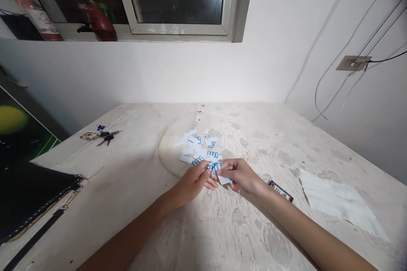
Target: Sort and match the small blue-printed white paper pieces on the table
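Note:
My left hand (197, 178) pinches small white paper pieces (214, 168) with blue line drawings on them, just over the near edge of a heap. From the other side my right hand (240, 173) closes its fingers on a white paper piece (224, 180) with a blue edge. Both hands nearly meet, so how many pieces each one grips is partly hidden. Behind them a loose pile of cut paper pieces (187, 151) lies spread on the worn pale table (143, 207). Some pieces are blank, others carry blue outlined shapes.
Keys (107, 136) lie at the left, beyond a black bag (38, 194) with a strap. Near my right forearm sits a small dark, colourful-faced box (280, 190), with a white cloth (340, 203) further right. A window (178, 0) and wall socket (353, 63) are behind.

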`<state>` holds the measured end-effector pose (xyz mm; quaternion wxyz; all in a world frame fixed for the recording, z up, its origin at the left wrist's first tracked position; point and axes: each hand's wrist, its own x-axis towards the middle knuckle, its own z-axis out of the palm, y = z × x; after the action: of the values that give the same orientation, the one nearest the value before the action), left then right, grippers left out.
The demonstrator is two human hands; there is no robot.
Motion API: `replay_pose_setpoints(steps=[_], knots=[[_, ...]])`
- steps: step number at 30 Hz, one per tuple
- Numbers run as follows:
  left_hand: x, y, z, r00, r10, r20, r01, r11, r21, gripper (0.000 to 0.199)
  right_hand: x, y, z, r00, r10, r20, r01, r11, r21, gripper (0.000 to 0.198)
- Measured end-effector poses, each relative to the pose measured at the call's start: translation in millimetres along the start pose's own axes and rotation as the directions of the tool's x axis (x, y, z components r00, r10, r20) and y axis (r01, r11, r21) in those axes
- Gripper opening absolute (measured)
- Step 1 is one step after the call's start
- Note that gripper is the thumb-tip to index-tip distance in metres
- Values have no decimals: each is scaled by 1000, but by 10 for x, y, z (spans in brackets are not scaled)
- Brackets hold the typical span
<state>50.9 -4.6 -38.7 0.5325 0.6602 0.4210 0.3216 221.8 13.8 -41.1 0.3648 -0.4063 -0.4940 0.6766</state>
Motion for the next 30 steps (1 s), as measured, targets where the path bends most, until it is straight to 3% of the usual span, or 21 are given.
replay_pose_setpoints(steps=[11,22,30], knots=[[-25,19,43,1000,28,-11,-28,999,-20,33,-79,-140,65,993,116,-31,-110,983,144,16],[-7,-4,120,999,34,-39,-37,997,-71,35,-62,-117,95,995,74,-67,-57,974,219,19],[53,33,113,979,-46,-201,9,984,-180,33,-63,-118,92,991,-46,-122,78,958,275,24]])
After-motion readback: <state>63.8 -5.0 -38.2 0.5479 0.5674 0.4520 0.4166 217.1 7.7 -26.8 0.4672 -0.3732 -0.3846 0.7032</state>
